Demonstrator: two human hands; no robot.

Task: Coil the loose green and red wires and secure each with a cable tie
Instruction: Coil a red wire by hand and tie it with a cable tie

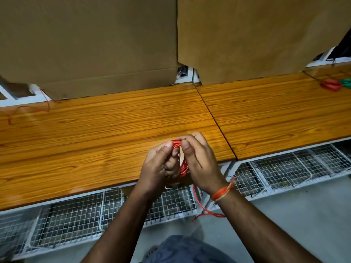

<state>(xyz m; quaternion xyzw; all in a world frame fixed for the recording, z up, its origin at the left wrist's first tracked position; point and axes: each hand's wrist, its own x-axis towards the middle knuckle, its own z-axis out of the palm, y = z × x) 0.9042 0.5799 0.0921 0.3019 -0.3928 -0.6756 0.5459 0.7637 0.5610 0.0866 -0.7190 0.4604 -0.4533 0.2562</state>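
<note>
Both hands meet just above the near edge of the wooden tabletop (106, 133), holding a coil of red wire (183, 164) upright between them. The left hand (157, 168) has its fingers curled round the left side of the coil, thumb pressed against the top of the loops; the right hand (199, 164) pinches the top of the coil with thumb and fingers closed on it, so neither hand is open. A loose tail of the same red wire (199, 204) hangs down from the coil below the right wrist, which wears an orange thread band (222, 192). Far off at the right end of the tabletop lie a finished red coil (331, 85) and, touching it, a green coil (346, 82), partly cut by the frame edge. At the far left a thin red strand (46, 103) trails on the surface. Brown cardboard sheets (91, 40) stand behind the tabletop, and wire-mesh trays (76, 221) hang under its front edge.
</note>
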